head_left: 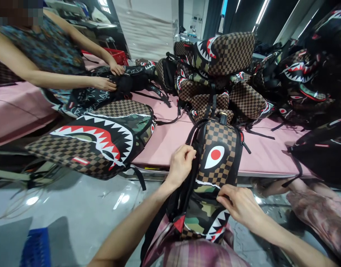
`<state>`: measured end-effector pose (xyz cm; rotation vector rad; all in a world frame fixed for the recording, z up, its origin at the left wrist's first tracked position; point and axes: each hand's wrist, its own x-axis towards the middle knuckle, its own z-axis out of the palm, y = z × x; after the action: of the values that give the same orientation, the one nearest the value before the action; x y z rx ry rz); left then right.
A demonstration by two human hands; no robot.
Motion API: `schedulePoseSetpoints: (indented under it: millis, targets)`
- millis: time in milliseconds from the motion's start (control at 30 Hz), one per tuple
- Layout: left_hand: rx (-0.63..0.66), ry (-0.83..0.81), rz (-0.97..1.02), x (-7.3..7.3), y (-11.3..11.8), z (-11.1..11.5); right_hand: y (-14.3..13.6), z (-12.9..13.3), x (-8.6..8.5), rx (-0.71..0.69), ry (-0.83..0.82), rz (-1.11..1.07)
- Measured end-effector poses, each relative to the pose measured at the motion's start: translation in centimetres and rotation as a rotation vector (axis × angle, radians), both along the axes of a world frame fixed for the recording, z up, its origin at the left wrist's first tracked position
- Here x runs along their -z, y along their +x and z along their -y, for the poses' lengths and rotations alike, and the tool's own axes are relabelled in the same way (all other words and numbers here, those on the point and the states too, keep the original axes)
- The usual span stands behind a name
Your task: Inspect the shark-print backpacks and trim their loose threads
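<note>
A checkered backpack (pixel 224 137) with a red-and-white eye print stands on its side view between my hands, its lower part over my lap. My left hand (pixel 182 163) has its fingers closed at the backpack's left edge, beside the black strap. With thumb and fingers together, my right hand (pixel 237 202) pinches the backpack's front near the torn white line above the camouflage part. Another checkered backpack (pixel 95 142) with a shark-mouth print lies to the left on the pink table.
The pink table (pixel 161 144) runs across the view. Behind it rises a pile of checkered backpacks (pixel 231 53). At the upper left a person's hands (pixel 109 78) handle a black bag. A dark bag (pixel 323 152) lies at right, near another person's pink clothing. A blue container (pixel 36 246) stands below left.
</note>
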<state>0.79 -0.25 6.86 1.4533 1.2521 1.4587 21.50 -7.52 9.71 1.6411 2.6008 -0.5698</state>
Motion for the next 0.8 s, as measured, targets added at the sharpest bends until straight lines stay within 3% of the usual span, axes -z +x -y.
schedulePoseSetpoints:
  millis: [100,167,233,300,367,433,500,567,667,733,800]
  targets:
    - [-0.003,-0.176,0.487,0.9,-2.4,-2.0,0.3,-0.1,-0.3,0.006,-0.025,-0.039]
    - [-0.207,-0.181,0.630,1.5,-4.5,-3.2,0.4,-0.2,-0.4,0.013,-0.031,-0.055]
    - [-0.534,-0.068,0.450,1.9,-5.9,-3.3,0.5,-0.2,-0.3,0.014,-0.031,-0.067]
    - [-0.699,0.115,0.075,1.8,-5.7,-2.0,0.5,-0.2,-0.1,0.013,-0.037,-0.087]
    - [-0.539,0.272,-0.295,1.7,-3.8,0.5,0.5,-0.2,0.0,0.018,-0.052,-0.121]
    - [-0.188,0.349,-0.568,1.9,-0.9,3.3,0.8,-0.3,-0.1,0.022,-0.081,-0.179]
    - [-0.001,0.345,-0.734,2.5,1.3,5.2,1.7,-0.3,-0.5,0.029,-0.133,-0.263]
    - [-0.001,0.294,-0.803,3.4,1.9,5.6,3.3,-0.6,-0.8,0.085,-0.174,-0.396]
    - [-0.078,0.183,-0.773,4.7,-1.4,4.0,6.5,-1.7,0.5,0.337,-0.132,-0.676]
    - [-0.189,0.053,-0.666,6.0,-5.3,2.7,8.4,-3.0,3.3,0.585,-0.044,-0.880]
    - [-0.428,-0.124,-0.478,7.9,-9.3,2.2,9.4,-4.6,7.6,0.812,-0.002,-1.068]
